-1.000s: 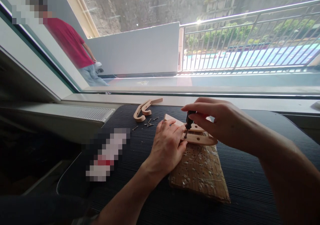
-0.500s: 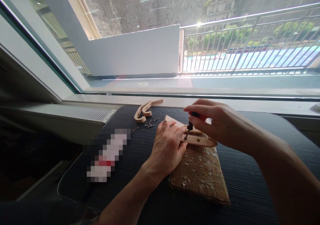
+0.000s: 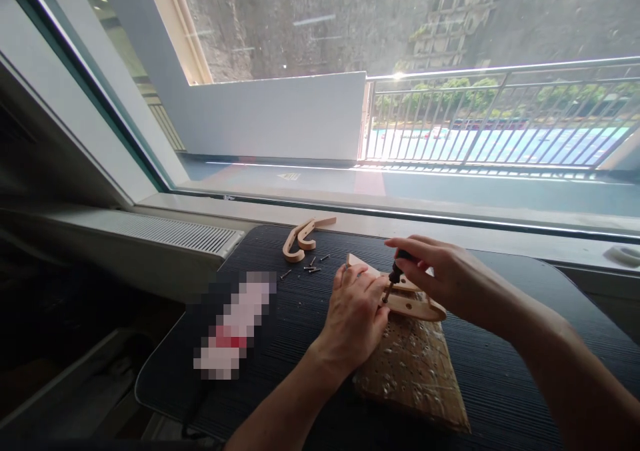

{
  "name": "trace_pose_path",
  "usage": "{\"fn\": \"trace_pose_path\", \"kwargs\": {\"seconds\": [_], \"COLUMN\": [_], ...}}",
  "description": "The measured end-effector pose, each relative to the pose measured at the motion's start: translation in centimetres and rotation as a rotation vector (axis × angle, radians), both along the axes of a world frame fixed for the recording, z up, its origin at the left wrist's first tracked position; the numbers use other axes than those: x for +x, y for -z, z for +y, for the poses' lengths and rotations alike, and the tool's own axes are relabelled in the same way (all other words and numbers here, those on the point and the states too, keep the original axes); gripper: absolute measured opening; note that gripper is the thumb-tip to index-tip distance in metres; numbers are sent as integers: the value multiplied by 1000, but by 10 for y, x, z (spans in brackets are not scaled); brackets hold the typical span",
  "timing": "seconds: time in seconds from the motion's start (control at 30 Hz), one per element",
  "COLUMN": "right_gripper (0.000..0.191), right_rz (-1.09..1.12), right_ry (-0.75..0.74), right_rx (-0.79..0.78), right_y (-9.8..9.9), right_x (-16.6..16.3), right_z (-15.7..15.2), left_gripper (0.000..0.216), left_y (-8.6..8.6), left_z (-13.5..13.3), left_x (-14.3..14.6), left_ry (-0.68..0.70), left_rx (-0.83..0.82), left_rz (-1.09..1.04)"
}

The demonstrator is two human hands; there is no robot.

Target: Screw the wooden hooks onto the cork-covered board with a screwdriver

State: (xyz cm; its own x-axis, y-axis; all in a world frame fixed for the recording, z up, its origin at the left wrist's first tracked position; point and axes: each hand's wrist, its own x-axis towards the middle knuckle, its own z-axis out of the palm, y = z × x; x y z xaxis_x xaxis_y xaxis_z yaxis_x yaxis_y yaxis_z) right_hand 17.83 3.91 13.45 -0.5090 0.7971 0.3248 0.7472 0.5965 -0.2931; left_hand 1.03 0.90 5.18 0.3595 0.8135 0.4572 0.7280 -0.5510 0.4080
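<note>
Right of lower centre, the left hand (image 3: 356, 311) clamped the nearer wooden piece (image 3: 425, 309), long axis running left to right, just below the right hand (image 3: 444, 265), whose grip pinched a slanted screwdriver (image 3: 395, 274), tip down at that wood!

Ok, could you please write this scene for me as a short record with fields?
Right hand: holds the screwdriver, which slants down to the near wooden piece
Left hand: rests over the left end of this piece
Underneath: brown slab, its surface dotted with marks
Far side of table: two hooked wooden pieces, loose screws
</note>
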Motion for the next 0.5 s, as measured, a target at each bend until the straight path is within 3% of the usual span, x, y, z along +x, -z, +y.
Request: {"fn": "trace_pose_path", "kwargs": {"seconds": [0.2, 0.5], "right_gripper": [37, 25], "right_rz": [27, 107], "right_ry": [-16, -10], "right_rx": [-72, -19], "right_y": [-4, 1], "right_x": [-13, -12], "right_z": [-4, 5], "left_gripper": [38, 26], "left_y": [-2, -11], "left_z": [7, 17], "left_x": [-8, -19], "left_ry": [3, -94], "left_rx": [46, 124], "left_rz": [-145, -400]}}
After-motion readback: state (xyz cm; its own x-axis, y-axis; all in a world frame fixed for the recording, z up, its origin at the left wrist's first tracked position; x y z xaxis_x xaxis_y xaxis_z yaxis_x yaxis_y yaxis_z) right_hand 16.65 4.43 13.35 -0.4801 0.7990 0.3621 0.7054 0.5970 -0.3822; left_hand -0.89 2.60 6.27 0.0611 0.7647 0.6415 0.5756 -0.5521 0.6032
